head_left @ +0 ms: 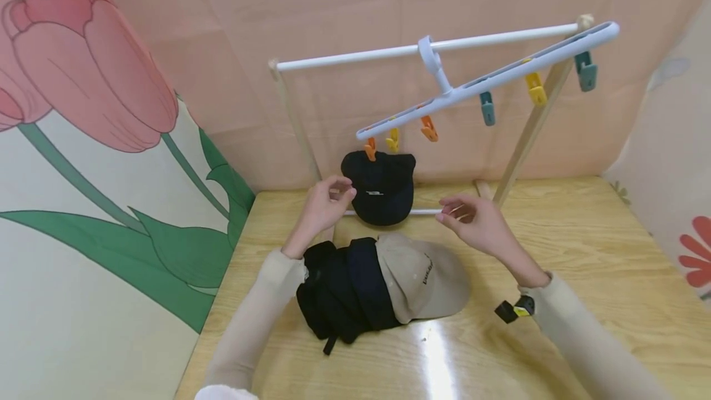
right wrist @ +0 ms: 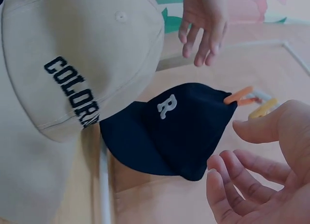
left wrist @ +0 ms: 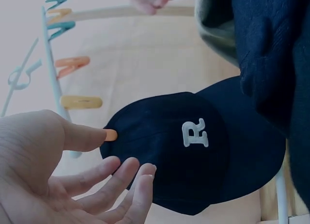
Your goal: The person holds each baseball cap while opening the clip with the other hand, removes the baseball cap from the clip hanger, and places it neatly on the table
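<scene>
A black cap (head_left: 383, 190) with a white letter R hangs from an orange clip (head_left: 370, 149) at the low left end of a pale blue hanger (head_left: 455, 97). My left hand (head_left: 329, 202) is right beside the cap's left edge, fingers loosely bent around nothing. In the left wrist view its thumb overlaps the orange clip (left wrist: 111, 135). To the right of the cap my right hand (head_left: 472, 221) hovers with thumb and fingers apart, holding nothing. Below both hands lies a row of caps, with a beige cap (head_left: 419, 276) on the right and dark caps (head_left: 344, 289) on the left.
The hanger hooks over a white rod (head_left: 361, 55) on a wooden-legged rack (head_left: 533, 131) and tilts up to the right. Several other clips, among them a yellow clip (head_left: 536, 88) and a teal clip (head_left: 586, 71), hang along it. The rack stands on a wooden table (head_left: 600, 264).
</scene>
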Demonstrator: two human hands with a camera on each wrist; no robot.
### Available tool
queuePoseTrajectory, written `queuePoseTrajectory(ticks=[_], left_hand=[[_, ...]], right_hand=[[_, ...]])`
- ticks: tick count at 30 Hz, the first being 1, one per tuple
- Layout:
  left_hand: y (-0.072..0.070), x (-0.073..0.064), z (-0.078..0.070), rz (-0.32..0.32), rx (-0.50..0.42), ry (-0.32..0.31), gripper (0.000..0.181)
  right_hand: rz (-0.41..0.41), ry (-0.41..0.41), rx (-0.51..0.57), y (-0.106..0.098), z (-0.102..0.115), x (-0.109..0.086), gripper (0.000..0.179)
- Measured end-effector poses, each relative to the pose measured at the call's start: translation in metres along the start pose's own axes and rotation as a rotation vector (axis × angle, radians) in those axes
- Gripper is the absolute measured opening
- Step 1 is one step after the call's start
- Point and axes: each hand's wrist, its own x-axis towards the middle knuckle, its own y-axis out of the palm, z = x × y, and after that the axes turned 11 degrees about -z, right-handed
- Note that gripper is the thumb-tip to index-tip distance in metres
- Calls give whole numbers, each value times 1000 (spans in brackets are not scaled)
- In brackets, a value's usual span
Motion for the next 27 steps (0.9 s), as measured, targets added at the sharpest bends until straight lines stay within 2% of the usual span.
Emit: queuePoseTrajectory(ticks=[8, 14, 21, 27], left_hand=[[4, 10, -4, -52, -69, -48, 37], [6, 18, -5, -96, -85, -40, 40], [10, 31, -9, -136, -31, -14, 51], [17, 43, -12, -138, 32, -26, 57]], right_hand=[[-1, -41, 12, 1, 11, 11, 32], [-21, -73, 16, 5, 21, 21, 29], [-37, -56, 33, 13, 33, 30, 32], [-37, -43, 45, 25, 40, 33, 34]])
